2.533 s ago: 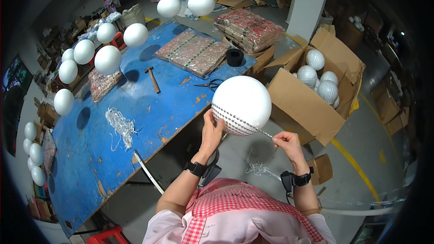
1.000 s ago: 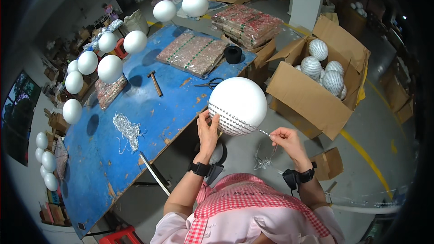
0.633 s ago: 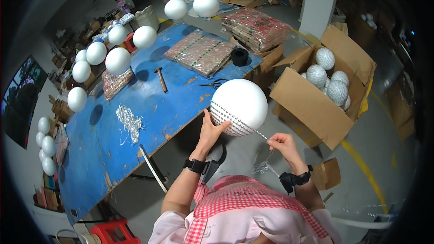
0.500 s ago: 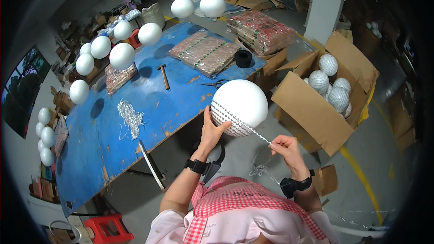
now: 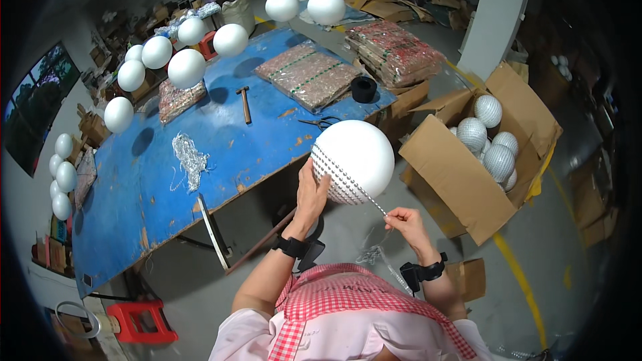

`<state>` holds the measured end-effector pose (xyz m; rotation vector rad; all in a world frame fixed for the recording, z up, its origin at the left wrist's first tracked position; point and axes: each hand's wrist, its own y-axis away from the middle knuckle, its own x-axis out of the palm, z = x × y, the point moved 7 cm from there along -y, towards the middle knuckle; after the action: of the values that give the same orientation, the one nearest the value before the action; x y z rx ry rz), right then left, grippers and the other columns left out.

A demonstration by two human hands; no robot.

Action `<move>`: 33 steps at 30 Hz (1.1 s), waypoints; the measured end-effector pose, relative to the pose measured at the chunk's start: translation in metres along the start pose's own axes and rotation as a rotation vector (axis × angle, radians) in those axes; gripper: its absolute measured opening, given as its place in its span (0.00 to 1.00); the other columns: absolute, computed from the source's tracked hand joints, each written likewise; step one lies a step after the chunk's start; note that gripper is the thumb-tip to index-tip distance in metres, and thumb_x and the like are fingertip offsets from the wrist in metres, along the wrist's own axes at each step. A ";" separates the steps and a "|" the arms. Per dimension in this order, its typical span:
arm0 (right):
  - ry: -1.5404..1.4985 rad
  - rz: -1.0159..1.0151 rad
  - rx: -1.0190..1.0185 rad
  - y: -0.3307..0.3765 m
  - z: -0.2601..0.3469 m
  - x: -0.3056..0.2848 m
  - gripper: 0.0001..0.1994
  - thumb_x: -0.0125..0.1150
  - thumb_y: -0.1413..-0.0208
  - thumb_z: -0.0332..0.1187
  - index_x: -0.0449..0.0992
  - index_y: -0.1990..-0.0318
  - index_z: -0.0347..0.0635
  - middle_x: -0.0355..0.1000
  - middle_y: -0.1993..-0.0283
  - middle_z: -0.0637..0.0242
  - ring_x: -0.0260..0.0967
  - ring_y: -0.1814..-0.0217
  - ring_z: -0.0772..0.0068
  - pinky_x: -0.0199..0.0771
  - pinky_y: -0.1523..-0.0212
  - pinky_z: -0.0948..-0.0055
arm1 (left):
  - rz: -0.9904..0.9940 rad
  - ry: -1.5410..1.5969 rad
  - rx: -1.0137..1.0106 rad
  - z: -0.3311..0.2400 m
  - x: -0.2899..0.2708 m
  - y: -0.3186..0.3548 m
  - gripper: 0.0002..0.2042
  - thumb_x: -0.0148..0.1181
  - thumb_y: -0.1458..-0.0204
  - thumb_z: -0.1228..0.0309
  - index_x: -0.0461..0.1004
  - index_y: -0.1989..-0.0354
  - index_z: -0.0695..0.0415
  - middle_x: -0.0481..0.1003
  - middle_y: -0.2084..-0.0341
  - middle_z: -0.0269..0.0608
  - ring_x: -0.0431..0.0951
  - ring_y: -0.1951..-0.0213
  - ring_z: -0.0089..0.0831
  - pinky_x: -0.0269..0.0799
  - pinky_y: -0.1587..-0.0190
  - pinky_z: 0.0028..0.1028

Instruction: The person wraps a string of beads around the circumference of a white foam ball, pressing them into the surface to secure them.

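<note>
In front of my chest I hold a big white ball point(image 5: 358, 154), its lower left side wrapped in rows of a silver bead strand point(image 5: 374, 204). My left hand point(image 5: 312, 194) supports the ball from the left, thumb and fingers pressed against the beaded rows. At the lower right, my right hand point(image 5: 409, 228) pinches the strand, which runs straight from the ball's underside to my fingertips. More of the strand hangs loosely below that hand. A tangled bundle of silver beads point(image 5: 190, 162) lies on the blue table point(image 5: 221, 140) to the left.
On the table are a hammer point(image 5: 245, 105), scissors point(image 5: 321, 122), black tape point(image 5: 364, 89) and wrapped flat packs point(image 5: 307, 77). Several white balls point(image 5: 187, 69) stand along the far and left sides. At right, a cardboard box point(image 5: 461, 180) holds silver-covered balls point(image 5: 472, 134). A red stool point(image 5: 142, 321) is lower left.
My right hand has come left, closer to the ball, so the stretch of strand between them is shorter. My left thumb has moved lower on the beaded rows. The view has shifted slightly.
</note>
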<state>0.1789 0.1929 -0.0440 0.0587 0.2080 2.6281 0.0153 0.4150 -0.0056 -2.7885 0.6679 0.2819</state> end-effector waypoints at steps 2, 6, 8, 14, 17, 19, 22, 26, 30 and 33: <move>0.011 0.019 0.007 0.003 -0.002 -0.001 0.05 0.62 0.48 0.28 0.77 0.69 0.34 0.73 0.73 0.71 0.70 0.72 0.82 0.68 0.69 0.83 | 0.083 -0.330 0.139 -0.014 0.008 0.006 0.46 0.67 0.56 0.58 0.45 0.37 0.70 0.58 0.42 0.64 0.60 0.40 0.53 0.58 0.40 0.35; 0.009 0.031 0.030 0.011 0.008 0.005 0.04 0.62 0.48 0.26 0.77 0.71 0.35 0.73 0.74 0.69 0.70 0.72 0.81 0.69 0.69 0.81 | 0.078 -0.359 0.182 -0.029 0.010 0.010 0.51 0.68 0.59 0.57 0.39 0.35 0.71 0.54 0.40 0.65 0.57 0.38 0.53 0.56 0.39 0.36; 0.043 0.050 0.024 0.013 0.009 0.002 0.04 0.62 0.48 0.27 0.77 0.70 0.35 0.73 0.73 0.70 0.70 0.72 0.82 0.68 0.69 0.82 | 0.138 -0.035 -0.062 -0.017 0.010 0.005 0.52 0.68 0.58 0.56 0.37 0.34 0.69 0.51 0.38 0.65 0.56 0.37 0.50 0.56 0.39 0.36; -0.021 0.055 0.009 0.019 0.018 0.010 0.05 0.61 0.47 0.28 0.76 0.69 0.35 0.73 0.73 0.72 0.70 0.72 0.82 0.68 0.69 0.82 | -0.042 0.048 -0.047 -0.002 0.001 -0.002 0.42 0.65 0.53 0.58 0.46 0.36 0.64 0.62 0.47 0.60 0.65 0.45 0.47 0.60 0.42 0.34; 0.030 0.051 0.022 0.020 0.017 0.010 0.06 0.61 0.47 0.29 0.76 0.69 0.35 0.73 0.74 0.72 0.70 0.72 0.82 0.68 0.69 0.82 | 0.064 0.110 -0.107 0.000 0.003 -0.005 0.41 0.65 0.54 0.58 0.50 0.36 0.64 0.58 0.44 0.61 0.63 0.44 0.51 0.59 0.41 0.36; 0.078 0.046 0.030 0.021 0.017 0.010 0.06 0.61 0.47 0.29 0.76 0.69 0.35 0.73 0.75 0.71 0.70 0.72 0.83 0.67 0.69 0.82 | 0.094 -0.240 0.173 -0.020 0.006 0.007 0.45 0.66 0.57 0.56 0.47 0.36 0.66 0.58 0.43 0.62 0.62 0.43 0.52 0.58 0.40 0.37; 0.095 0.059 0.037 0.025 0.024 0.016 0.06 0.61 0.47 0.30 0.77 0.69 0.35 0.74 0.75 0.71 0.70 0.73 0.83 0.67 0.70 0.82 | 0.114 -0.226 0.149 -0.024 0.008 0.003 0.49 0.68 0.59 0.55 0.43 0.35 0.68 0.56 0.41 0.63 0.60 0.41 0.52 0.57 0.39 0.38; 0.064 0.077 0.036 0.028 0.042 0.032 0.06 0.61 0.47 0.30 0.77 0.69 0.35 0.74 0.75 0.71 0.69 0.73 0.83 0.67 0.69 0.82 | 0.079 0.038 -0.027 -0.009 0.000 -0.004 0.49 0.68 0.58 0.56 0.42 0.35 0.67 0.56 0.41 0.64 0.60 0.40 0.52 0.58 0.40 0.37; 0.035 0.076 0.054 0.020 0.031 0.036 0.06 0.61 0.47 0.29 0.77 0.68 0.35 0.74 0.75 0.71 0.69 0.72 0.83 0.67 0.69 0.82 | 0.019 0.031 0.013 -0.020 -0.007 -0.005 0.40 0.66 0.56 0.59 0.51 0.39 0.64 0.61 0.47 0.60 0.66 0.47 0.50 0.63 0.45 0.36; 0.008 0.033 0.052 0.011 0.015 0.031 0.05 0.61 0.47 0.29 0.77 0.69 0.35 0.74 0.75 0.71 0.69 0.72 0.83 0.67 0.69 0.82 | 0.069 -0.096 0.038 -0.030 -0.006 -0.005 0.36 0.65 0.55 0.61 0.54 0.41 0.64 0.61 0.49 0.59 0.66 0.48 0.50 0.64 0.47 0.37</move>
<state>0.1480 0.2009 -0.0277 0.0694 0.2804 2.6557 0.0160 0.4131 0.0254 -2.7001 0.7396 0.4088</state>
